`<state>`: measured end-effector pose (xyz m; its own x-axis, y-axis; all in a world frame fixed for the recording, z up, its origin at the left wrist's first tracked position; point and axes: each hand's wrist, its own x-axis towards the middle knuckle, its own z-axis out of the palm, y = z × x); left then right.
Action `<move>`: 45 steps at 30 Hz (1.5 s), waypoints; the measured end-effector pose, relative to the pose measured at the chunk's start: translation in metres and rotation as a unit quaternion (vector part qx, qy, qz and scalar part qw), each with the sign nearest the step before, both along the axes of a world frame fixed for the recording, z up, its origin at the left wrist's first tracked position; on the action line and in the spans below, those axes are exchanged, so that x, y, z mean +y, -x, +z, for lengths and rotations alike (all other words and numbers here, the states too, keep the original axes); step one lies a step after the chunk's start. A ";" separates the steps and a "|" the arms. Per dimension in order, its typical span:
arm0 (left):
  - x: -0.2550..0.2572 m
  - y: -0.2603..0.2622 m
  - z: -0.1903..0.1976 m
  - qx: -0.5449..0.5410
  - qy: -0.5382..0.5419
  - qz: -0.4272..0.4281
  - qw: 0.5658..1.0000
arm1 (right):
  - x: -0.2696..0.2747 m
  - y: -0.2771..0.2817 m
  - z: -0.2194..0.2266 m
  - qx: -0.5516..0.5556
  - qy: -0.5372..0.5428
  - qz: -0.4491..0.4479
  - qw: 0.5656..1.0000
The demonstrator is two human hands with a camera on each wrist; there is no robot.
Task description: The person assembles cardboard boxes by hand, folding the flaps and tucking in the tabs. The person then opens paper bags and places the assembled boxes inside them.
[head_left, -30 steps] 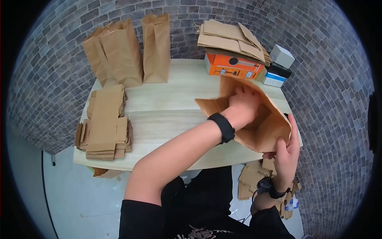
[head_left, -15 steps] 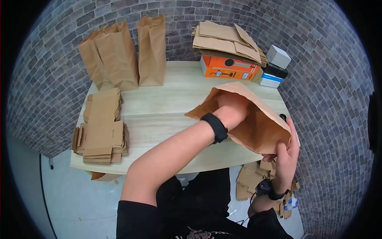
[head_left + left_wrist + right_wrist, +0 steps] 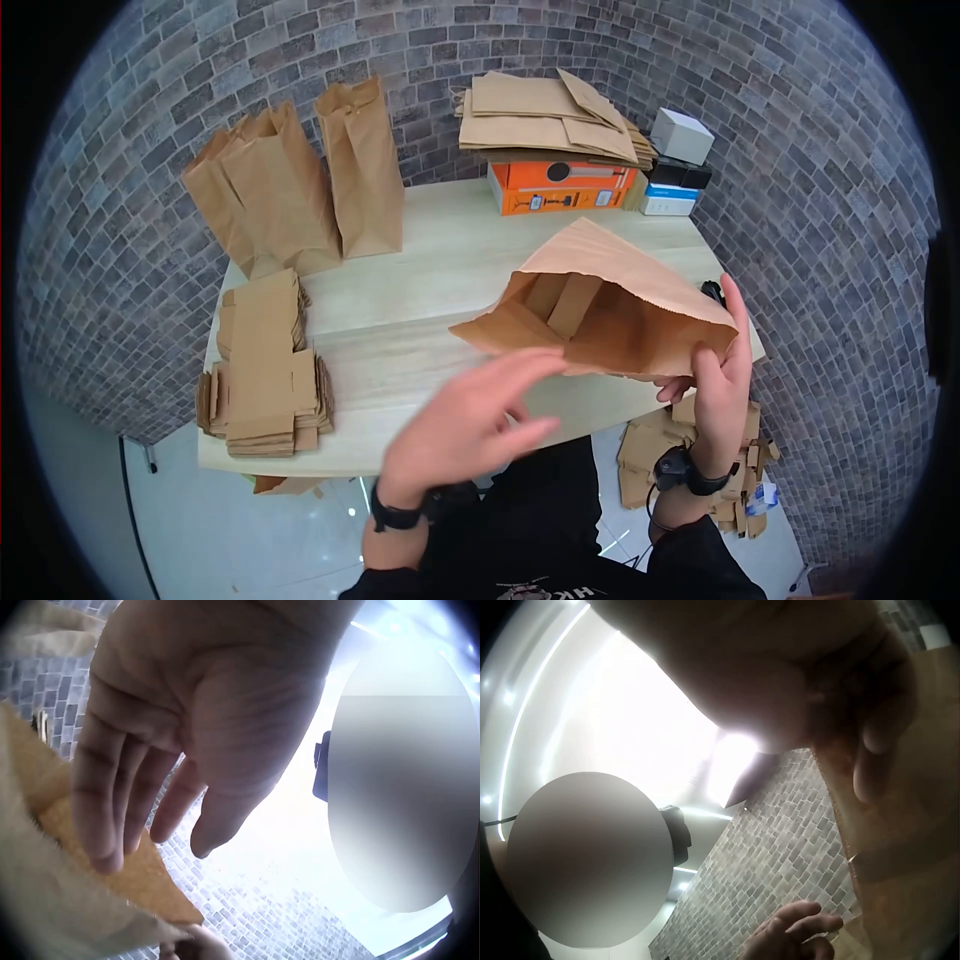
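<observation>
The right hand pinches the paper bag's rim; the left hand, fingers spread, is near its mouth. A firm pinch without crumpling should steady the bag.

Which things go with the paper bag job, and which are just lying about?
Part of the job:
- open bag
- right hand, gripping it
- left hand, near its mouth
- probably standing bags

Probably just lying about:
- orange box
- white box
- tabletop cardboard
- floor cardboard
</observation>
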<state>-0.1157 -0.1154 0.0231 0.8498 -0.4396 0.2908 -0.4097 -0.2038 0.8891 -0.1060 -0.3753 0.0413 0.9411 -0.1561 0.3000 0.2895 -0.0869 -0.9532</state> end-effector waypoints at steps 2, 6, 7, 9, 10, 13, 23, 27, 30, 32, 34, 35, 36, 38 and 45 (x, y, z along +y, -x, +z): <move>-0.020 -0.004 -0.013 -0.080 -0.017 0.051 0.995 | 0.007 -0.001 0.007 0.007 0.003 0.011 1.000; -0.027 -0.046 -0.048 -0.217 -0.092 0.107 0.966 | 0.018 -0.002 0.015 0.003 -0.002 0.036 0.999; -0.021 -0.050 -0.042 -0.223 -0.097 0.110 0.964 | 0.019 -0.002 0.016 0.002 -0.008 0.027 1.000; -0.010 -0.057 -0.028 -0.215 -0.119 0.031 0.969 | 0.016 0.001 0.017 0.015 0.002 0.047 0.999; -0.003 -0.062 -0.019 -0.222 -0.123 0.029 0.967 | 0.013 0.003 0.017 0.034 0.019 0.063 0.997; 0.014 -0.082 0.010 -0.303 -0.101 0.044 0.947 | 0.006 0.008 0.011 0.023 0.020 0.079 0.996; 0.058 -0.169 0.091 -0.433 -0.135 0.205 0.867 | 0.006 -0.010 -0.032 0.090 0.035 0.100 0.990; 0.093 -0.189 0.121 -0.432 -0.156 0.241 0.855 | 0.009 -0.047 -0.090 0.123 0.153 0.217 0.956; 0.111 -0.202 0.137 -0.406 -0.178 0.244 0.862 | 0.040 -0.080 -0.099 0.217 -0.024 0.359 0.908; 0.124 -0.223 0.131 -0.389 -0.144 0.238 0.878 | 0.066 -0.105 -0.099 0.247 -0.073 0.405 0.877; 0.132 -0.231 0.121 -0.373 -0.153 0.234 0.885 | 0.096 -0.128 -0.114 0.233 -0.068 0.383 0.891; 0.136 -0.236 0.115 -0.378 -0.144 0.238 0.883 | 0.106 -0.139 -0.119 0.222 -0.055 0.359 0.905; 0.140 -0.242 0.109 -0.384 -0.134 0.242 0.881 | 0.112 -0.147 -0.123 0.215 -0.060 0.360 0.906; 0.144 -0.247 0.096 -0.357 -0.112 0.241 0.895 | 0.121 -0.157 -0.132 0.204 -0.037 0.283 0.937; 0.133 -0.265 0.072 -0.299 -0.032 0.240 0.923 | 0.106 -0.170 -0.152 0.273 -0.190 0.274 0.902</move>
<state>0.1494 0.0176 0.0946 0.6473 -0.0861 0.7573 -0.6716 -0.5343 0.5133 0.0635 -0.2695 -0.1110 0.8994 0.3843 -0.2083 -0.3316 0.2894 -0.8979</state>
